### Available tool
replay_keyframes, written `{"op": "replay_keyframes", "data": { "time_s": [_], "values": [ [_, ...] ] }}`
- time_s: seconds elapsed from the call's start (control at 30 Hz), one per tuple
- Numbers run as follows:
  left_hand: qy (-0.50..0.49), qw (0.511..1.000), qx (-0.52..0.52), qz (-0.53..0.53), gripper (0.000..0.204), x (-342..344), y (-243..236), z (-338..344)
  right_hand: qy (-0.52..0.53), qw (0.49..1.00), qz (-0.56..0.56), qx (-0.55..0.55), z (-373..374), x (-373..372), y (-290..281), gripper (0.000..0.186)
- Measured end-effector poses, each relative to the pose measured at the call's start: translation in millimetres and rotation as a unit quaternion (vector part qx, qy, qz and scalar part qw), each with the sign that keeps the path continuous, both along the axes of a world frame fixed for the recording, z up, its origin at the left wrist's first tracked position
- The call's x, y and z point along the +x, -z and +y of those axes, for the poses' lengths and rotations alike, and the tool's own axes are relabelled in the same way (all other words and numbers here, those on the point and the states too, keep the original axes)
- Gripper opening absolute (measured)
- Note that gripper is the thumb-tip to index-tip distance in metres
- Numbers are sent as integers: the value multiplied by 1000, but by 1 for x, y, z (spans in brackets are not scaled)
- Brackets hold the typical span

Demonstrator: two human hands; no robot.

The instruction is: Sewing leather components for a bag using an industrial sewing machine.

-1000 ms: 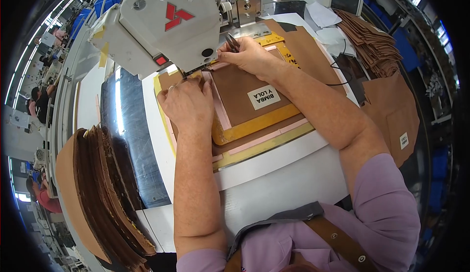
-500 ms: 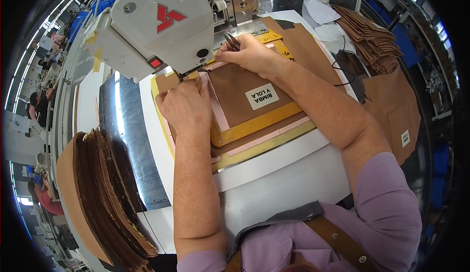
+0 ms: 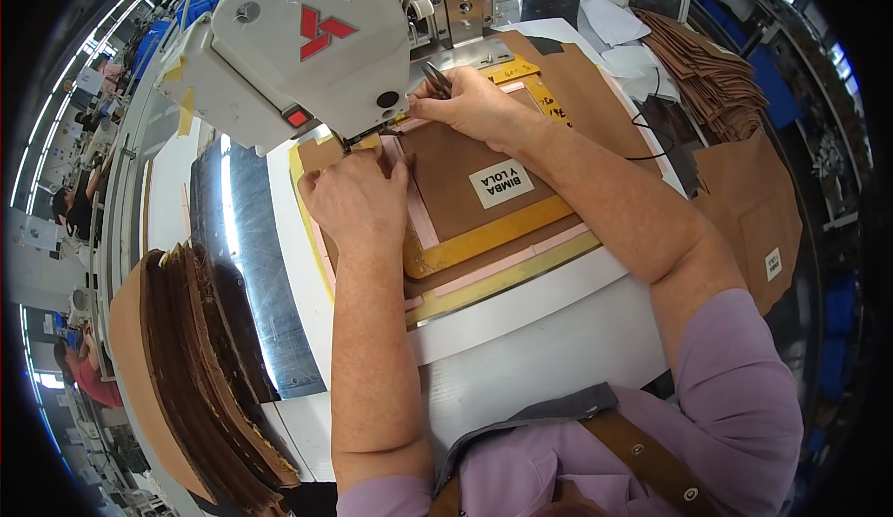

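Under the head of a white sewing machine, a brown panel with a white label lies in a yellow template frame edged with pink strips. My left hand rests palm down at the panel's left side, its fingers bent and close together beside the needle area. Whatever its fingertips hold is hidden. Across the panel's far edge, my right hand is closed around a dark two-pointed tool, like thread snips, its points up and away from the panel. Its fingertips are close to the machine head.
A thick stack of brown panels stands at the left, by a shiny metal surface. More brown pieces are piled at the far right, near white paper scraps and a black cable. A loose labelled panel hangs at the right.
My left fingers have drawn back slightly and bent more beside the needle area. My right hand keeps its hold on the dark tool, nearly still.
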State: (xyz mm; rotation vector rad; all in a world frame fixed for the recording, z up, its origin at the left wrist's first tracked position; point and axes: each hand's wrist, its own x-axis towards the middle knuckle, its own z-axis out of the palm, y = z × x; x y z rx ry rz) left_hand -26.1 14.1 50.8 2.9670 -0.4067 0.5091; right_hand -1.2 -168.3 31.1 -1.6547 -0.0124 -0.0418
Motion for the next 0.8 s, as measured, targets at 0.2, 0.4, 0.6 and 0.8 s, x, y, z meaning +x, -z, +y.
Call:
{"op": "replay_keyframes", "data": {
  "time_s": [0.2, 0.4, 0.6, 0.8],
  "values": [
    [1, 1000, 1, 0, 42, -1, -3, -1, 8, 1000, 13, -22, 2, -2, -4, 14],
    [-6, 999, 17, 39, 44, -5, -9, -3, 9, 1000, 8, -9, 3, -2, -2, 13],
    [-5, 999, 16, 33, 43, -4, -7, -3, 17, 999, -18, 30, 3, 0, 3, 18],
    [5, 1000, 11, 11, 41, -2, -3, -4, 10, 1000, -10, 25, 0, 2, 5, 18]
  ]
}}
